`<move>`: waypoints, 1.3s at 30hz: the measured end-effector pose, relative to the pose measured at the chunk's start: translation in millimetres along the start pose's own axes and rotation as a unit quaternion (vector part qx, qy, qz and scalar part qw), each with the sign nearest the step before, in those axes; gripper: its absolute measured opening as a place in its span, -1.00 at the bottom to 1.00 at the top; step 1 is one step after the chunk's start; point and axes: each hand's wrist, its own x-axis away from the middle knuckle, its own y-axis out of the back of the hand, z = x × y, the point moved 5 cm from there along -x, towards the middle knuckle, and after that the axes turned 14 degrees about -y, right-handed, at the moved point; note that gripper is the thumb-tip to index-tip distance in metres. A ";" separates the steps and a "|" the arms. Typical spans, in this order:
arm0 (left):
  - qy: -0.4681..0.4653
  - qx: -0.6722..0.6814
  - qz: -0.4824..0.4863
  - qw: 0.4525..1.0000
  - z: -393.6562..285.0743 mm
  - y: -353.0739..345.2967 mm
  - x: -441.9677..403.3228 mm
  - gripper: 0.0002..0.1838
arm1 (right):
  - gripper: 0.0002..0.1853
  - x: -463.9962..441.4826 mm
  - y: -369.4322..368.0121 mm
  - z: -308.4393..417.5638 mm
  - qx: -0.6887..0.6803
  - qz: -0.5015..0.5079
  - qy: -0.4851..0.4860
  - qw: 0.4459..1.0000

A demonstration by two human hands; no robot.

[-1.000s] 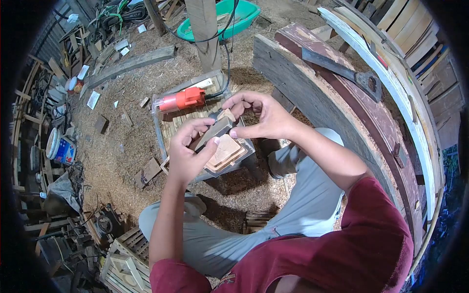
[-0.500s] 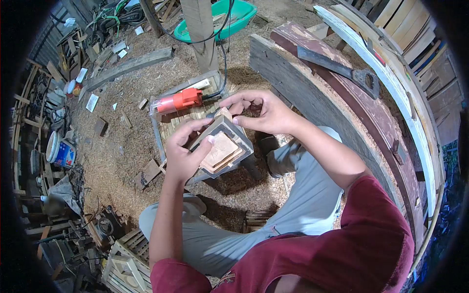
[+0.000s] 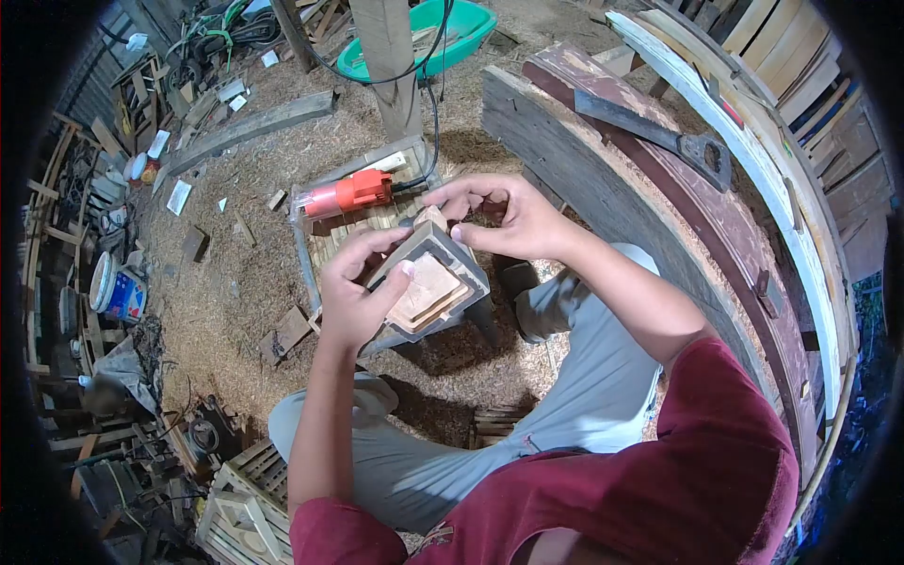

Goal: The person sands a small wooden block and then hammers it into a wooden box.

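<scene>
A wooden block (image 3: 426,288) with a pale, stepped square face and a dark-edged frame is held over the near end of a low slatted bench. My left hand (image 3: 363,281) grips its left side, the thumb on the pale face. At the block's top corner my right hand (image 3: 494,221) has its thumb and fingers closed round a small wooden end piece (image 3: 432,217). Behind the hands, a red power tool (image 3: 350,193) lies on the slats, its black cord running up past a wooden post (image 3: 387,66).
To the right lie long curved planks (image 3: 603,169) with a handsaw (image 3: 659,137) on them. A green basin (image 3: 461,38) sits behind the post. Paint buckets (image 3: 120,287) and scrap wood are at the left. A slatted crate (image 3: 247,508) is at lower left. Shavings cover the ground.
The block has been tilted so that its stepped face and dark frame show more fully. Both hands keep their hold and have shifted only slightly.
</scene>
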 end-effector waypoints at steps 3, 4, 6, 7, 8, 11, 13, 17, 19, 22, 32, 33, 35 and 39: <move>-0.005 -0.012 0.002 1.000 4.4 0.8 0.9 -0.59 | -0.50 1.8 0.9 1.6 0.000 -0.006 -0.018 1.000; 0.000 -0.010 0.001 1.000 4.8 0.8 1.1 -0.58 | -0.49 1.9 0.6 2.1 0.001 -0.012 -0.012 1.000; 0.012 0.000 -0.003 1.000 5.3 0.3 1.6 -0.58 | -0.46 1.3 -1.3 1.7 0.003 -0.026 0.000 1.000; 0.019 0.009 -0.006 1.000 5.1 -0.4 1.9 -0.57 | -0.44 0.5 -2.1 0.4 -0.001 -0.026 0.003 1.000; 0.027 0.017 -0.009 0.999 5.3 -0.8 2.2 -0.57 | -0.42 -0.2 -2.9 -1.4 -0.005 -0.025 0.006 1.000; 0.023 0.022 -0.003 0.999 5.2 -1.5 1.8 -0.57 | -0.40 -0.2 -3.9 -1.5 0.002 -0.031 0.010 0.999; 0.013 0.027 -0.006 1.000 5.4 -2.6 1.5 -0.57 | -0.41 0.2 -3.9 -0.5 0.014 -0.037 0.006 0.999; 0.023 0.002 0.005 1.000 2.1 -5.7 0.3 -0.59 | -0.43 0.5 -4.0 -1.2 0.037 -0.042 -0.013 0.998; 0.008 -0.041 0.011 0.999 -0.9 -7.0 -0.1 -0.59 | -0.42 1.0 -4.6 -2.5 0.047 -0.034 -0.024 0.998; -0.005 -0.083 0.030 0.996 0.0 -9.4 0.9 -0.60 | -0.40 3.5 -5.0 -3.9 0.046 -0.036 -0.032 0.998; -0.022 -0.113 0.035 0.993 -2.6 -16.0 2.9 -0.51 | -0.34 13.9 -6.8 -0.5 0.141 -0.074 -0.030 0.987; -0.023 -0.100 0.040 0.994 -1.3 -16.2 2.9 -0.51 | -0.34 16.5 -7.2 2.5 0.153 -0.086 -0.023 0.984; -0.023 -0.074 0.049 0.996 1.3 -13.1 2.2 -0.51 | -0.36 25.2 -9.0 11.8 0.233 -0.130 0.050 0.962; 0.171 0.065 0.033 0.983 22.7 -2.1 7.8 -0.42 | -0.40 43.0 -17.0 25.1 0.345 -0.147 0.182 0.909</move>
